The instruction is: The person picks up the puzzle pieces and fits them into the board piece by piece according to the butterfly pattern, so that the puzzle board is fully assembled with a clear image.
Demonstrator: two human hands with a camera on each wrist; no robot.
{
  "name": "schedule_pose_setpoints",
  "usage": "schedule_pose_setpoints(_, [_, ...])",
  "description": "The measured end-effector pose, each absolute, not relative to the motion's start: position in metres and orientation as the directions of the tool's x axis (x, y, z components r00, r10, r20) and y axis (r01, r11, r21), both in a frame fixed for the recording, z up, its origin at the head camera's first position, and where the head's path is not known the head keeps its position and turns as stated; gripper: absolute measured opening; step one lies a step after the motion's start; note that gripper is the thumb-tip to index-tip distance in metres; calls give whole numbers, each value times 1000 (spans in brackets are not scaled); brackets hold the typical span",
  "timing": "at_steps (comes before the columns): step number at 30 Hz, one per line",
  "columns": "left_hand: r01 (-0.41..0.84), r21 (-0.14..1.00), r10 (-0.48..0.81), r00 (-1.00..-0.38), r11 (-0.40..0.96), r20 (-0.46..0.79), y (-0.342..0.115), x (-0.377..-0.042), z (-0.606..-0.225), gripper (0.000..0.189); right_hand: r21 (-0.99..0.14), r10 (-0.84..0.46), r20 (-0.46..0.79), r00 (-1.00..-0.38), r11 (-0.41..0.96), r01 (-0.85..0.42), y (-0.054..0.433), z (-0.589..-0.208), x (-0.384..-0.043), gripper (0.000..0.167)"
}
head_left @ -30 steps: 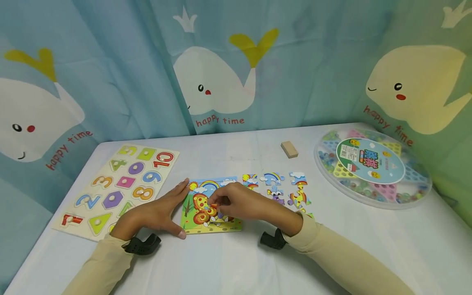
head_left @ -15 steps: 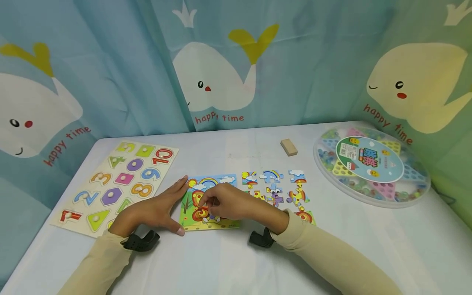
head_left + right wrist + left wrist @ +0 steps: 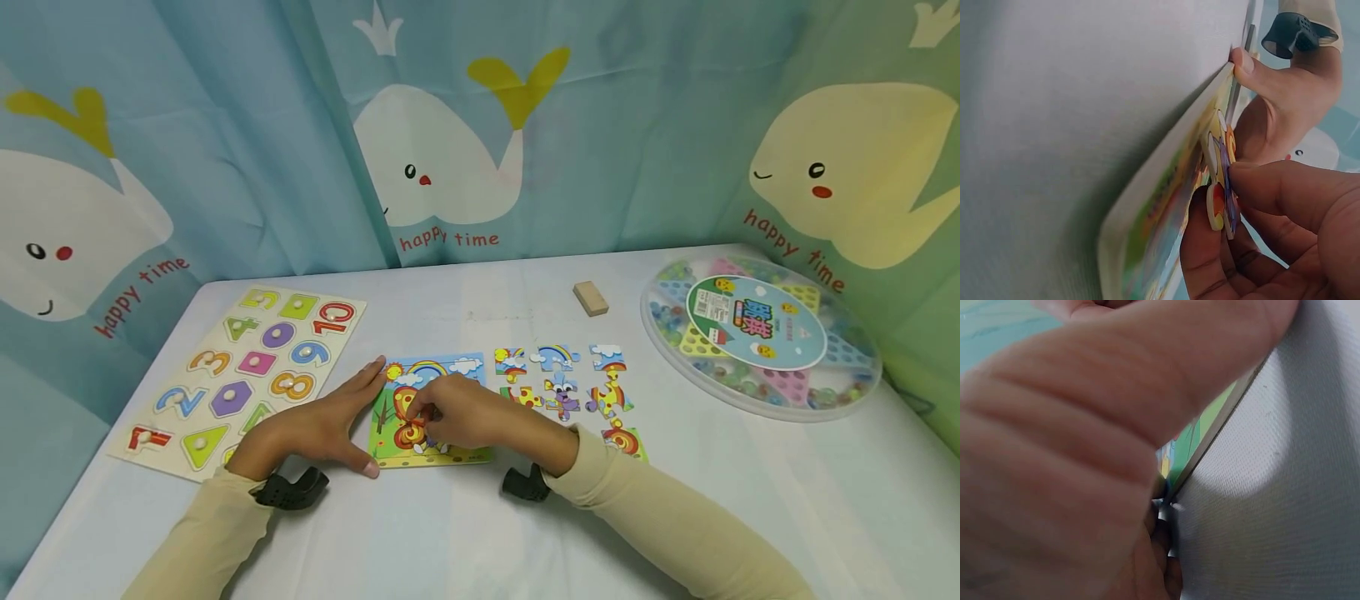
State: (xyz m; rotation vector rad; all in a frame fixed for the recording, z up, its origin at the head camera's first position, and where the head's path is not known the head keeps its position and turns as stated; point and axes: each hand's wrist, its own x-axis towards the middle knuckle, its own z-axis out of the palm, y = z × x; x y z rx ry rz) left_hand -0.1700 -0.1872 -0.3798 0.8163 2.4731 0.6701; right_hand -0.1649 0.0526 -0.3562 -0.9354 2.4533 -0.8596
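My left hand [image 3: 322,429] spans the left side of a picture puzzle board [image 3: 390,457], thumb at its near corner and extended fingers toward the far one. The board shows a sun, a rainbow and an orange snail-like figure. Over its middle, my right hand [image 3: 468,412] pinches a puzzle piece [image 3: 1216,203] between thumb and curled fingers. In the right wrist view the piece stands on edge, close over the board, with purple, red and yellow print. The left wrist view mostly holds my left hand [image 3: 1072,456], with the board's edge [image 3: 1219,425] beside it.
Right of the board lie several loose pieces, including a rainbow piece [image 3: 555,358] and a purple-figure piece [image 3: 562,396]. A number-and-shape pegboard [image 3: 168,425] lies left. Farther back are a wooden block [image 3: 590,298] and a round clear marble-game case [image 3: 847,383]. A whale-print curtain [image 3: 637,167] hangs behind.
My right hand has moved a little left over the board with the puzzle piece, then stayed nearly still. My left hand keeps its place at the board's left side.
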Motion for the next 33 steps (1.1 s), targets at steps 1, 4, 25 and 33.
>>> schedule_pose_setpoints(1, [422,568,639,-725,707,-257,-187,-170,-380,129,-650,-688,-132,-713,604,-462,52,-356,-165,21])
schedule_pose_setpoints(4, [420,568,637,-726,708,-257,-187,-170,-380,129,-633,-677,-151,-720,626,-455,50,-357,-164,22])
schedule_pose_setpoints(25, [413,569,634,-726,711,-265,-186,-169,-378,128,-585,-678,-118,-725,637,-501,46,-361,-164,13])
schedule_pose_setpoints(33, [410,570,632,-728,712,-266,-186,-169,-378,128,-575,-663,-134,-737,657,-487,45,-363,-164,11])
